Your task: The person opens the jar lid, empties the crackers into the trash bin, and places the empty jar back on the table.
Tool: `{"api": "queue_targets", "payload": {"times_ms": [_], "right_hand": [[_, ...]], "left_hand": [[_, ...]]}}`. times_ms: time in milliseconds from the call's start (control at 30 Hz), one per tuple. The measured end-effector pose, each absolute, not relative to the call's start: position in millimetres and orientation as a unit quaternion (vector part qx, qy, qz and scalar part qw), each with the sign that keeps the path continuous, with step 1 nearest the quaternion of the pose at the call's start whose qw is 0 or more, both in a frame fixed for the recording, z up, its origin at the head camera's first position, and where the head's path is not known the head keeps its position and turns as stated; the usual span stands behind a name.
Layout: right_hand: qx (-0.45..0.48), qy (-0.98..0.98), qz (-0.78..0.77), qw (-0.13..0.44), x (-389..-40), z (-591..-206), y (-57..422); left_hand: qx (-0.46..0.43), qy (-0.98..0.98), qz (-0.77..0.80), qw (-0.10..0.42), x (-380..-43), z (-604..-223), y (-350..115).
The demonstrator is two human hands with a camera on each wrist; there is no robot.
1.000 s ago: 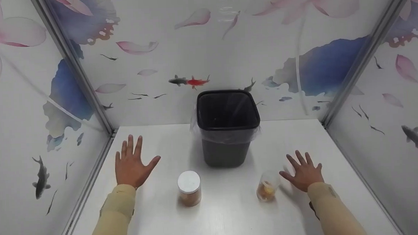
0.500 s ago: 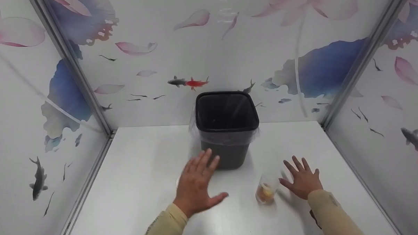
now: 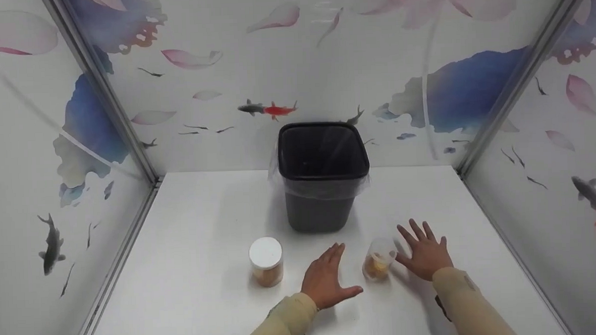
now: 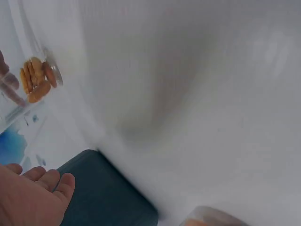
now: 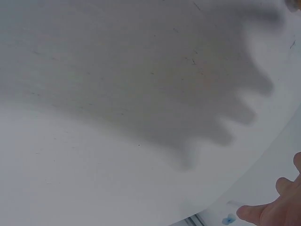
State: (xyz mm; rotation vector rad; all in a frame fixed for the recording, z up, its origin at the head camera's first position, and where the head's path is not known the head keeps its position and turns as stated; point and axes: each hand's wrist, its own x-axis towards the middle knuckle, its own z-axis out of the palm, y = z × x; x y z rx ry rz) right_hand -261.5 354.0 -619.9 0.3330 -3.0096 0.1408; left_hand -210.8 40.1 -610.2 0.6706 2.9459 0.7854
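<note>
My left hand (image 3: 326,281) hovers over the table between two clear jars, its fingers straight and thumb spread, holding nothing. To its right stands a clear jar (image 3: 375,267) with no lid and several brownish-yellow pieces (image 4: 37,77) low inside, which look like biscuits or nuts. My right hand (image 3: 426,255) is just right of that jar with fingers spread; whether its thumb touches the jar I cannot tell. On the left, a second jar (image 3: 268,276) wears a white lid (image 3: 266,252) and has tan contents. In the right wrist view, my fingers (image 5: 254,213) show only at the lower right corner.
Behind the jars stands a dark bin (image 3: 321,206) lined with a clear plastic bag. The white table (image 3: 192,270) is bounded by printed panels (image 3: 196,91) at the back and both sides, with metal rails (image 3: 120,253) along the side edges.
My left hand has swept from the table's left side, across the lidded jar, to beside the open jar. The right hand has barely moved. Both jars stay in place.
</note>
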Motion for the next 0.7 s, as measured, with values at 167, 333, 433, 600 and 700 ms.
{"api": "queue_targets", "payload": {"times_ms": [167, 333, 433, 600, 700], "right_hand": [[0.11, -0.992, 0.043, 0.048, -259.8, -620.6, 351.7], [0.114, -0.992, 0.039, 0.046, -261.8, -619.5, 353.8], [0.113, -0.992, 0.04, 0.047, -260.8, -618.6, 354.4], [0.108, -0.992, 0.04, 0.046, -257.4, -618.5, 353.5], [0.111, -0.992, 0.045, 0.047, -254.8, -618.7, 352.4]], "left_hand": [[0.185, 0.932, 0.31, 0.04, -214.7, -624.3, 58.8], [0.154, 0.916, 0.362, 0.076, -219.0, -628.9, 72.9], [0.146, 0.911, 0.376, 0.09, -219.8, -629.6, 78.5], [0.14, 0.904, 0.388, 0.11, -219.2, -631.2, 85.7], [0.136, 0.902, 0.395, 0.11, -220.0, -631.2, 90.0]]}}
